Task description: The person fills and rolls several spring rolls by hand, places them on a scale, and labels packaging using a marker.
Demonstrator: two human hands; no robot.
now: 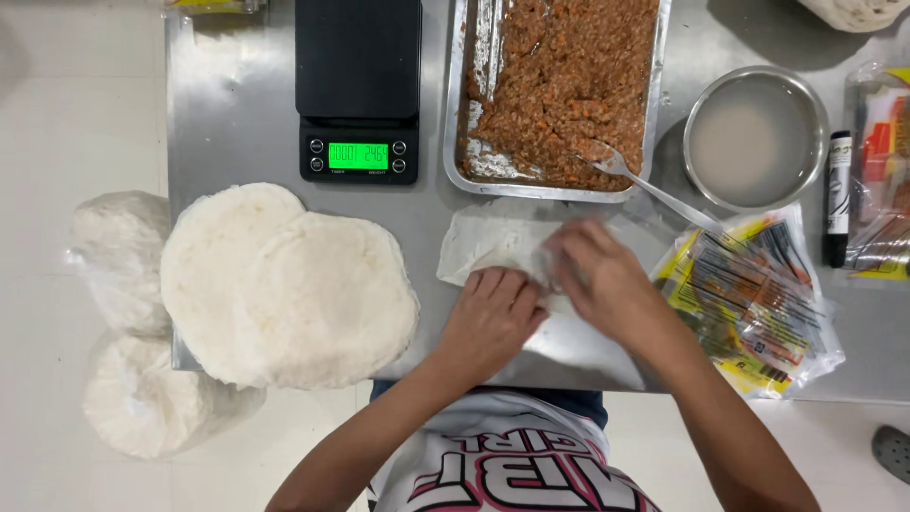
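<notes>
A thin white wrapper sheet [488, 242] lies on the steel table [237, 123], partly folded into a roll. My left hand [493, 318] presses on its near edge with curled fingers. My right hand [597, 275] grips the roll's right end; the motion blurs the fingers. Just beyond the wrapper stands a metal tray [455, 114] of minced orange-brown filling [569, 76], with a spoon [645, 185] resting in its near right corner.
Two stacks of round white wrappers [284, 284] lie at left. A black digital scale [358, 90] stands at the back. A steel bowl of cloudy liquid [754, 137], a black marker [838, 194] and plastic packets [758, 294] sit at right. White bags [123, 251] lie beyond the table's left edge.
</notes>
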